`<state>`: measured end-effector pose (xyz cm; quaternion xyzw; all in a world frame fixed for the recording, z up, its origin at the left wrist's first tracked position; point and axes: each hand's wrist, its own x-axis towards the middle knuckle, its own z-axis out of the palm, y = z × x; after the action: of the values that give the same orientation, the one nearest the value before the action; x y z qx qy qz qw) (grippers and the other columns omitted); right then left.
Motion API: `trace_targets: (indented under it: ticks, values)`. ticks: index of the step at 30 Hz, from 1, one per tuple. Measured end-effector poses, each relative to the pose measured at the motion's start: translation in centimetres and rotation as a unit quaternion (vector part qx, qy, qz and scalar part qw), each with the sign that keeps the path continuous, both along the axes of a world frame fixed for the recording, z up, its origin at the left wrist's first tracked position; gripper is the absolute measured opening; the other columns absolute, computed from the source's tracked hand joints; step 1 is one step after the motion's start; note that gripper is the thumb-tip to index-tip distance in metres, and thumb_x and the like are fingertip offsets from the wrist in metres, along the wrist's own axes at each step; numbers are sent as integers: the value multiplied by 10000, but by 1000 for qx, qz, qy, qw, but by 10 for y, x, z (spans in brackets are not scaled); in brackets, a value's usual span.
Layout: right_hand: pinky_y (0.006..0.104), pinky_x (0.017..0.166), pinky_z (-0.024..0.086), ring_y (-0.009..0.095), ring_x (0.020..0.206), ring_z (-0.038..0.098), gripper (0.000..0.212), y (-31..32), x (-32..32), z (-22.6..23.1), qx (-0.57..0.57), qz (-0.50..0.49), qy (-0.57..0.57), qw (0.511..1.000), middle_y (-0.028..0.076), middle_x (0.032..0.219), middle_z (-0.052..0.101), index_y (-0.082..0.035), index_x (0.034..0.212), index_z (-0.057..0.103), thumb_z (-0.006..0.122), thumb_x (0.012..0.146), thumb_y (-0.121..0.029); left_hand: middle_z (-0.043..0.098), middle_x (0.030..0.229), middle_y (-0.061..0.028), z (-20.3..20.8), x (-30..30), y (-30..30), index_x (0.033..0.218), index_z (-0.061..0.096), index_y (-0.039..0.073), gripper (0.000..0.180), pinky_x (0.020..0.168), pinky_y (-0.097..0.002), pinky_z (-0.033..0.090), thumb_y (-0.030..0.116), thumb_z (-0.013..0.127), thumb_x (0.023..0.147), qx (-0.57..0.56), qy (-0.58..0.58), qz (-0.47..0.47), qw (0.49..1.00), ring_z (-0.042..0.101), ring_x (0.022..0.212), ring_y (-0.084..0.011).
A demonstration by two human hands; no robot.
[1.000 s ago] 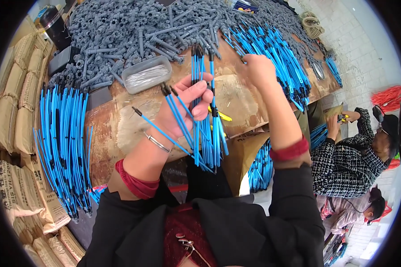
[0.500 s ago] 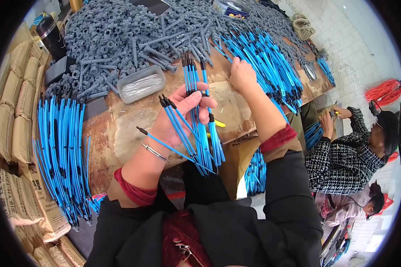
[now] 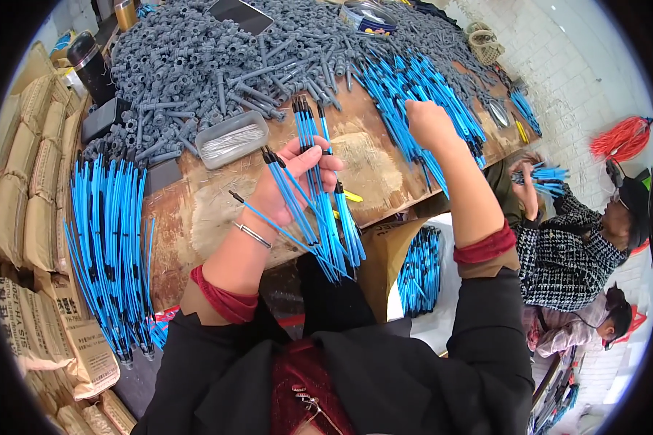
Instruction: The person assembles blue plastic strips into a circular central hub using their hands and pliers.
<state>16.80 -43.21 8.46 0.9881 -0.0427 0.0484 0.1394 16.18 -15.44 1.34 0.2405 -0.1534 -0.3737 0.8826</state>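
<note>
My left hand is closed round a loose bundle of thin blue rods with black tips, held over the front edge of the wooden table. The black ends stand up past the fingers and the blue lengths fan downward, one sticking out to the left. My right hand, farther right, is curled over a large heap of similar blue rods. Its fingertips are turned away, so what they grip is hidden. Just left of the held bundle stands a grey plastic tray containing thin metal pins.
Grey plastic tubular parts are heaped at the back, with a dark tablet-like slab on top. More blue rods lie at the left. A paper-lined bag with rods stands below the table. A co-worker works at right.
My right hand has moved right along the heap of blue rods. My left hand keeps its bundle nearly in place. The co-worker's hand has risen with several blue rods.
</note>
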Motion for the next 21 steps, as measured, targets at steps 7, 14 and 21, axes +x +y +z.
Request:
trace_targets:
  ticks: [7,14,21]
  values:
    - [380,613,504,306,702,629,282,37,-57,96,70,86,-281,953,166,840,639,-106,1129,590,517,857,-104,654,881,-126,5,3,1,1038,558,60,176,660,-325,534,163,544,896,7,-6,8,1000,643,717,-192]
    - [219,518,448,77,565,542,260,103,-104,44,612,93,16,786,41,708,606,34,1095,575,541,879,-107,651,879,-130,-5,-1,3,1044,553,60,178,665,-324,536,153,547,893,-70,13,-2,997,642,716,-206]
    - [235,535,458,80,585,564,244,129,-99,-5,467,116,-56,875,41,678,617,3,1051,607,586,857,-144,650,864,-124,-5,0,-1,1052,562,78,179,591,-303,514,113,564,877,-63,-13,34,997,618,653,-180]
